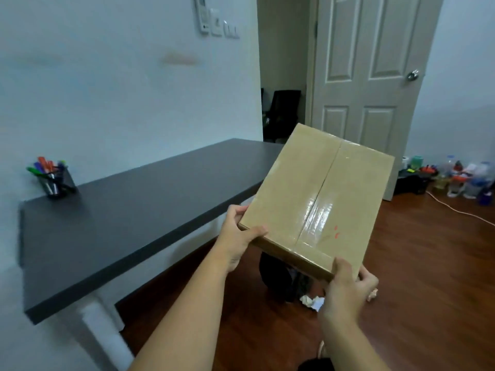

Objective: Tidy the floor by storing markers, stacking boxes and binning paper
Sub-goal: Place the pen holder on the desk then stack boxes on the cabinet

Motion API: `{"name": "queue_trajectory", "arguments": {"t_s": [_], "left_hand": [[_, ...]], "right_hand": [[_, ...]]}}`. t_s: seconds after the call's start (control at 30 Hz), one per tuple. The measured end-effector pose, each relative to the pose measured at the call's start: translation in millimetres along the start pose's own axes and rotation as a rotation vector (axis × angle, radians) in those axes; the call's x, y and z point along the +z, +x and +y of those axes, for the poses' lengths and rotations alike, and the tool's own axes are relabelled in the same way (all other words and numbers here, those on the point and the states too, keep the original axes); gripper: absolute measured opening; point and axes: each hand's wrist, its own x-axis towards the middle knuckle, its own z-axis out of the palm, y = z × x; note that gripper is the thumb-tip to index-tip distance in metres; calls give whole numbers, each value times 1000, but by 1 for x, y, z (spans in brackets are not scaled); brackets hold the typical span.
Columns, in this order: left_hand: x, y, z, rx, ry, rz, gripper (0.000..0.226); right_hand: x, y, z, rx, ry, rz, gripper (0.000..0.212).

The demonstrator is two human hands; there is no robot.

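Wooden floor (401,290) lies below; left hand (238,236) and right hand (345,287) grip the taped cardboard box's (316,199) near corners. Lifted level, probably for stacking.

Ahead of the fingers: the taped cardboard box (318,199) fills the space, held up off the floor at its near corners by the left hand (238,236) and right hand (345,285).
Left of the left fingers: wide bare dark tabletop (128,220); only the marker holder (55,180) stands far back at the wall.
Below the fingers: a black bin (281,282) and crumpled paper (312,302) sit on the wood floor (428,277).
Right of the right fingers: open floor, then a white cable (460,211) and bottle clutter (460,180) by the door (367,76).
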Motion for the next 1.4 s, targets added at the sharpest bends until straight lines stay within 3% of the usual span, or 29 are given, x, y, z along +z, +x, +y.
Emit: {"name": "queue_trajectory", "arguments": {"t_s": [0.27,0.4,0.5,0.67,0.8,0.9,1.07,1.4], "left_hand": [[-56,-32,109,264,-133,62,61],[-105,-58,154,387,-111,200,67],[-150,-80,185,516,-69,340,59],[-233,-127,238,668,68,544,56],[-286,-169,278,742,101,667,56],[-322,-198,308,805,113,747,52],[-379,-238,345,794,206,873,56],[-475,-251,355,578,352,957,71]], "right_hand": [[68,-68,-53,-164,127,-306,53],[114,-106,-59,-191,163,-467,50],[152,-146,-63,-183,179,-635,55],[216,-219,-60,-178,187,-943,45],[263,-281,-64,-204,203,-1184,63],[295,-322,-67,-327,193,-1346,70],[345,-384,-69,-414,171,-1518,74],[422,-455,-21,-536,-124,-1595,92]]}}
